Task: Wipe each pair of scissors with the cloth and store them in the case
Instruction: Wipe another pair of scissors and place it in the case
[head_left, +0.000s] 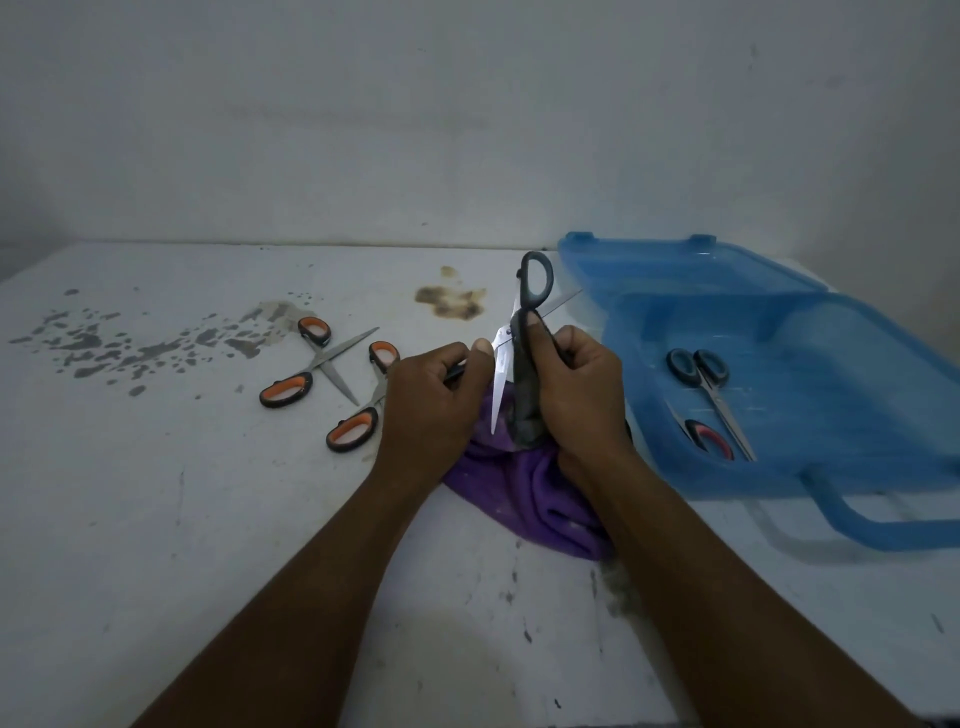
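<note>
A white, stained table top (156, 519) fills the lower half of the view and meets a pale wall (363, 130) behind it. On the right side of the table sits a translucent blue plastic case (831, 364), lying open with its lid (675, 270) tipped back toward the wall and a curved blue handle (872, 525) jutting out at the near edge. Two bare forearms reach in from the bottom of the view and meet at the middle of the table, above a crumpled purple cloth (535, 499) that lies on the surface just left of the case. The right hand (576, 395) is closed in a grip around a large pair of black-handled scissors (524, 364), held upright with one handle loop pointing up toward the wall and the blades spread apart, one bright blade aimed down at the cloth. The left hand (436, 400) is curled beside it, thumb tip pressed against the scissors near the pivot; what its other fingers clasp cannot be made out. Inside the case lie a smaller pair of black-handled scissors (709, 387) and, just beside them at the near wall, a pair of scissors with a red-and-black handle (709, 439). To the left of the hands, two pairs of orange-and-black-handled scissors rest open on the table: one farther left (317, 364), the other (363, 410) partly hidden behind the left hand. Dark grey splotches (130, 348) mark the table's far left, and a brownish stain (452, 301) sits near the wall.
</note>
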